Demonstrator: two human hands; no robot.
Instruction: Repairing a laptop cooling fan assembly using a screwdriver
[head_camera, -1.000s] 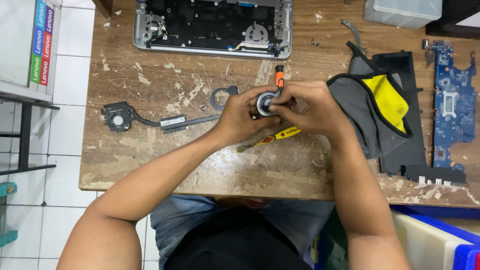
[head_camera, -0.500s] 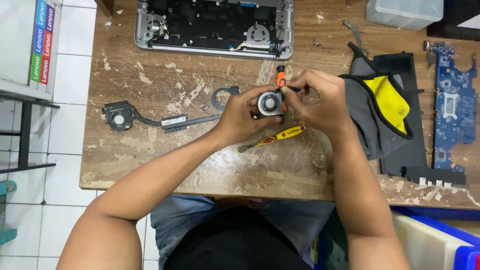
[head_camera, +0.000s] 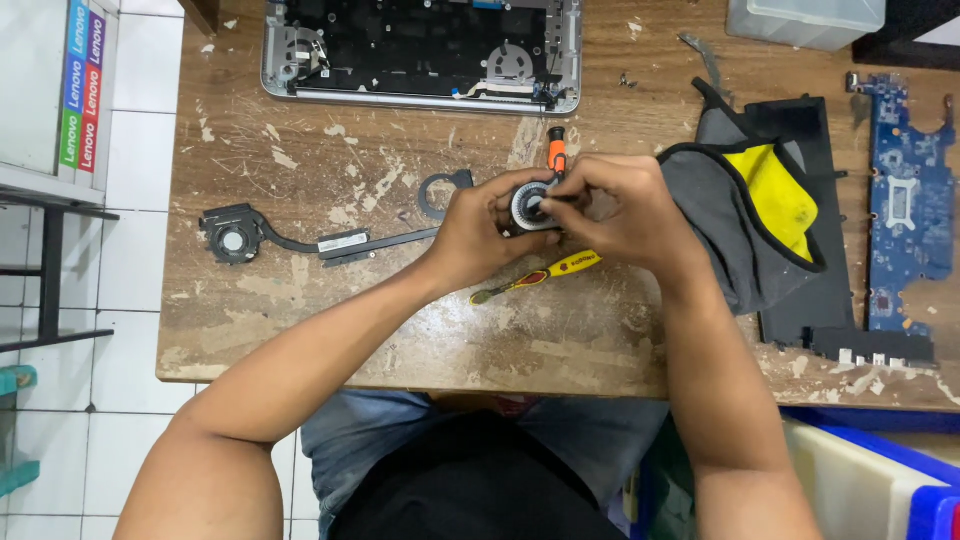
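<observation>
I kept my left hand (head_camera: 478, 232) clamped around the small round fan (head_camera: 530, 205), lifted just above the wooden table (head_camera: 300, 320) for a steady view, while my right hand (head_camera: 620, 212) pinched at its hub. An orange-handled screwdriver (head_camera: 556, 155) lay just behind.

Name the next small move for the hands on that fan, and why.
Probably keep the left hand steady on the fan while the right hand works its hub: the right fingertips already sit on the centre, and the screwdriver lies just behind.
</observation>
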